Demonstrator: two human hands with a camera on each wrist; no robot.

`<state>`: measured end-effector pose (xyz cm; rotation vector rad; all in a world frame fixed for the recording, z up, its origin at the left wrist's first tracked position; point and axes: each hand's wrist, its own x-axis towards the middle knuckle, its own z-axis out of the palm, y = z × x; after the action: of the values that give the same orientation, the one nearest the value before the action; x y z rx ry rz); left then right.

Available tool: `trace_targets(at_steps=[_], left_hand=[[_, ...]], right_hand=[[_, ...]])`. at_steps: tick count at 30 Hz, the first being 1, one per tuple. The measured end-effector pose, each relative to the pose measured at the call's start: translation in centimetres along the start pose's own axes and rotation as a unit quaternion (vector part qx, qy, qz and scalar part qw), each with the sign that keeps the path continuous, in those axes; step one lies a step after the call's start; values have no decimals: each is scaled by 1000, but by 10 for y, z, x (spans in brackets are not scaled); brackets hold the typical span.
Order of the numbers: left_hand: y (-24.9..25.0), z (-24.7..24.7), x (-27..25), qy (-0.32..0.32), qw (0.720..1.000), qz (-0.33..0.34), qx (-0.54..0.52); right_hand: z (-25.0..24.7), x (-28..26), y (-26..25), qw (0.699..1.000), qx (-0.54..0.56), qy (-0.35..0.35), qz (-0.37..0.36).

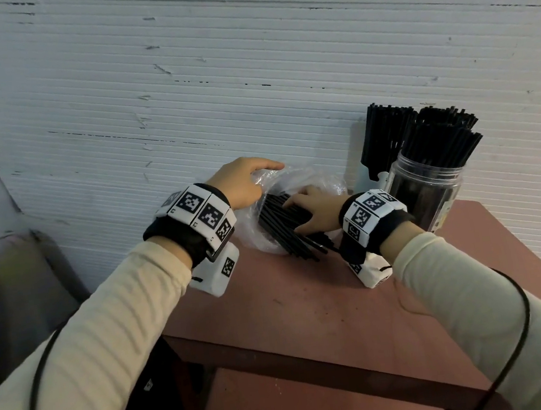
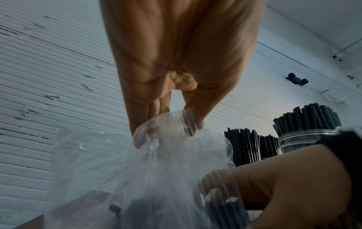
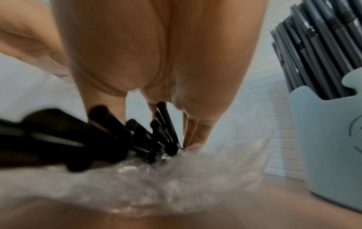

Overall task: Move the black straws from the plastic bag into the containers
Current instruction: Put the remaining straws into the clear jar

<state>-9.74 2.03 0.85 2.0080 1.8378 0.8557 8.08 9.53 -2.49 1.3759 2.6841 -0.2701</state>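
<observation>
table (image 1: 306, 301): reddish top, everything sits at its far edge by the wall
containers (image 1: 426, 188): clear jar and pale holder, both packed with upright straws
plastic bag (image 1: 296, 177): crinkly, slippery film; left hand (image 1: 243, 182) pinches its mouth up
black straws (image 1: 285, 230): in bag mouth, light, stiff, roll loose; grab mid-bundle
right hand (image 1: 313, 212): fingers curl round the bundle

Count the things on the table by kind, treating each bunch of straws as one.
Clear crinkled plastic bag: 1
Loose bunch of black straws in the bag: 1
Containers holding upright black straws: 2, clear plastic jar, pale blue-grey holder
Total: 4
</observation>
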Motion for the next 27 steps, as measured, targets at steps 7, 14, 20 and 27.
trace_targets(at_steps=[7,14,20,27], left_hand=[[2,0,-3,-7,1000,12,1],[-1,3,-3,-13,999,35,5],[-5,-1,0,-19,999,35,9],[1,0,-2,-2,999,29,17]], right_hand=[[-1,-4,-3,999,20,-36,-4],[-4,-10,-10,995,53,-65,-53],[-12,-15,-3,996,65,-42,-48],[-16,-22,-3,994,76,17,-80]])
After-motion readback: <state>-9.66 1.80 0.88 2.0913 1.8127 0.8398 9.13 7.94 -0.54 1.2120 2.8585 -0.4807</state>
